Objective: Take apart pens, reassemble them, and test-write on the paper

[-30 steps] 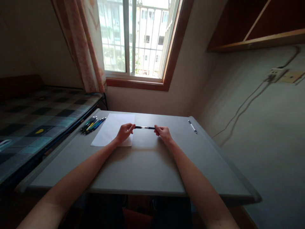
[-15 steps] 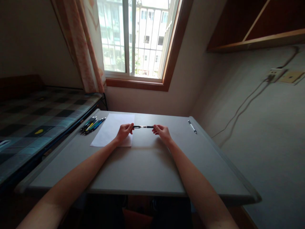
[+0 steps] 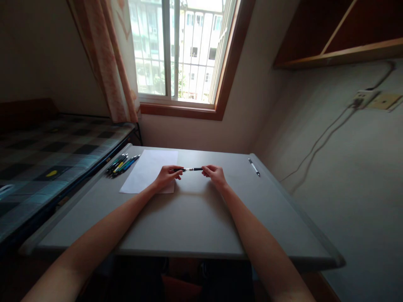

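Note:
A black pen with a pale middle section (image 3: 191,169) is stretched level between my two hands above the table. Its left end is pinched by my left hand (image 3: 168,176), which is over the right edge of a white sheet of paper (image 3: 147,167). My right hand (image 3: 214,175) grips the other end between thumb and fingers. Several pens (image 3: 121,165) lie in a bunch left of the paper. One more pen (image 3: 254,167) rests by itself near the table's back right corner.
The grey table (image 3: 189,226) extends under both forearms. A bed with a checkered cover (image 3: 63,147) stands at the left. Beyond the table are a barred window and a curtain (image 3: 110,63). A cable (image 3: 310,151) hangs along the right wall below a shelf (image 3: 340,54).
My left hand's thumb and fingers have shifted right along the pen, covering more of its left part. My right hand has barely moved.

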### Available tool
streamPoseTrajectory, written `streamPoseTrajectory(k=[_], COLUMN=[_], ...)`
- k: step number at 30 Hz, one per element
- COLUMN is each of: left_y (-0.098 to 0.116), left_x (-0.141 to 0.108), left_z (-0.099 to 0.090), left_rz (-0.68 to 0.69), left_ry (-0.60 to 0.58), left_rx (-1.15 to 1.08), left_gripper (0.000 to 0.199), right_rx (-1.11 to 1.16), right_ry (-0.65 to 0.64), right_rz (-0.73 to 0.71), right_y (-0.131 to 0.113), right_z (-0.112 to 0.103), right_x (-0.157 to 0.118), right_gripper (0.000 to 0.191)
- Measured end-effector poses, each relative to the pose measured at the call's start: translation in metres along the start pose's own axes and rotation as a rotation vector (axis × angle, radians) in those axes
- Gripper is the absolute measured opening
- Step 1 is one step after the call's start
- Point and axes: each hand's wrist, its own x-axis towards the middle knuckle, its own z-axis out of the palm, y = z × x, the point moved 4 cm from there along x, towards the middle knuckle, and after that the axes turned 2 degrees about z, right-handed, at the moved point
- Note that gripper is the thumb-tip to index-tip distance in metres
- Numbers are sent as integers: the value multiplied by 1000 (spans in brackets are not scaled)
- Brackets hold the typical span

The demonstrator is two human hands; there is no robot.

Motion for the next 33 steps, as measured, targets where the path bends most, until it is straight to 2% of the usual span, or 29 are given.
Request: streamPoseTrajectory(k=[13, 18, 25, 33], left_y=[2, 1, 0, 1], left_x=[-2, -1, -1, -2], left_z=[-1, -3, -4, -5], left_rz=[-61, -56, -119, -138], left_ry=[1, 6, 61, 61], left_rx=[35, -3, -106, -95], left_gripper=[45, 47, 46, 43], right_rx=[-21, -32, -40, -49], right_ry=[-28, -2, -34, -31], right_rz=[34, 38, 6, 43], right_y=[-4, -1, -4, -3], right_z=[1, -1, 0, 1], right_x=[-3, -1, -2, -3], right_gripper=[40, 37, 36, 37])
